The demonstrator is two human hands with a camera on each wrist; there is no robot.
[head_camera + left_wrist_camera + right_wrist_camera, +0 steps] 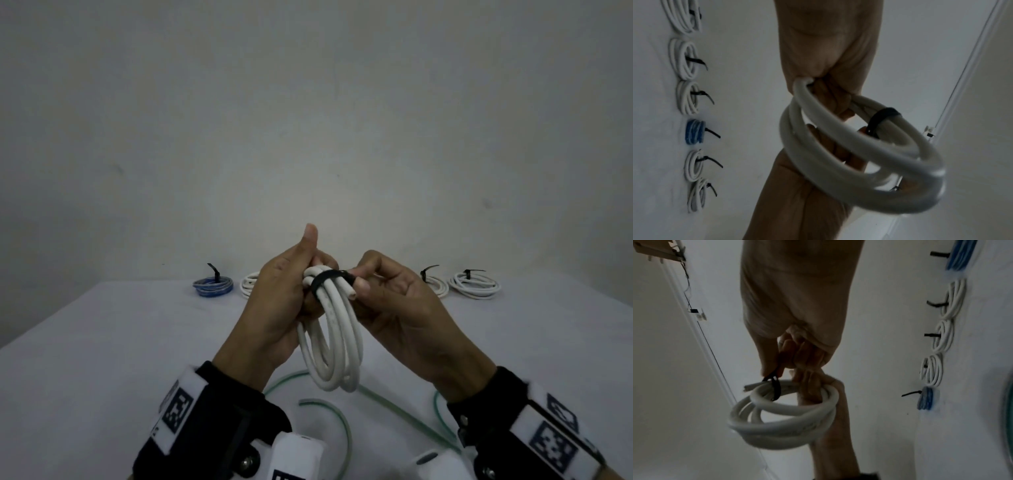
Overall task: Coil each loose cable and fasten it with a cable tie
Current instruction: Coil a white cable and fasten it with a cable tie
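A coiled white cable hangs above the table, held at its top by my left hand, fingers curled round the loops and thumb pointing up. A black cable tie wraps the top of the coil. My right hand pinches the tie's end between thumb and forefinger at the coil's right side. The left wrist view shows the coil and the tie round it. In the right wrist view the tie loops over the coil. A loose cable end sticks out by the tie.
A loose green cable lies on the white table under my hands. Tied coils sit along the far edge: a blue one and white ones. The left wrist view shows several tied coils in a row.
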